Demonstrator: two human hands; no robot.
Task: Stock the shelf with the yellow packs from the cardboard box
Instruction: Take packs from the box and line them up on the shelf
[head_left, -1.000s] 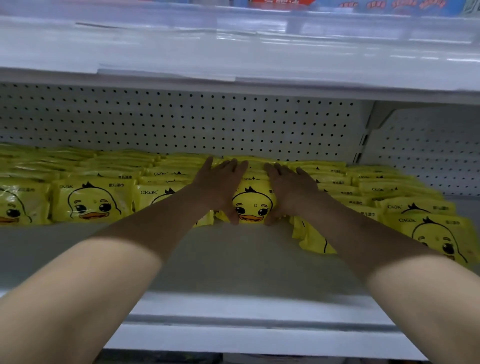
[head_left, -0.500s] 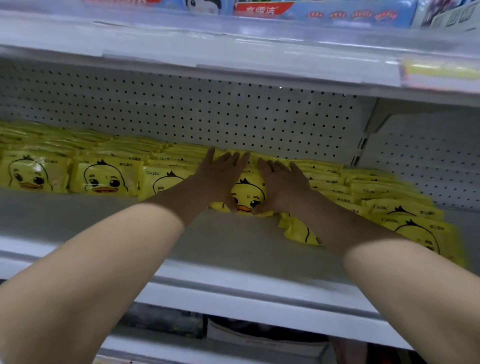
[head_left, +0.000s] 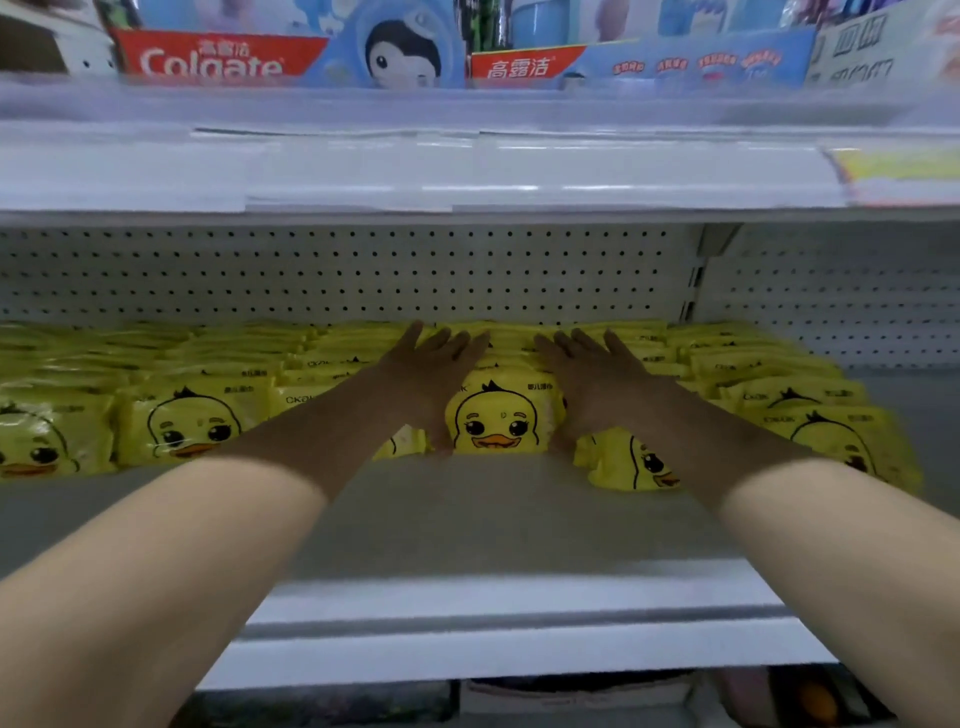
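Now, head view: the only camera looks into a white metal shelf (head_left: 493, 519) with a perforated white back panel (head_left: 363, 275).
Left hand (head_left: 434, 374): fingers straight and spread, laid flat against the left side of a yellow plastic pack (head_left: 493, 421) printed with a duck face. It presses and does not grip.
Right hand (head_left: 592, 374): likewise flat, on the same pack's right side.
Task's thing: that pack stands at the front of the middle row, against the packs behind it. Other yellow duck packs (head_left: 192, 415) fill the rows on both sides.
Slumped pack (head_left: 628, 462): leans forward just right of it, below the right wrist.
Change: over the last second both hands have stayed on this pack but now sit slightly wider. The pack has barely shifted.
Meaning: it is probably seated. Letting go looks next, and the slumped pack may need straightening.
Cardboard box: not seen.
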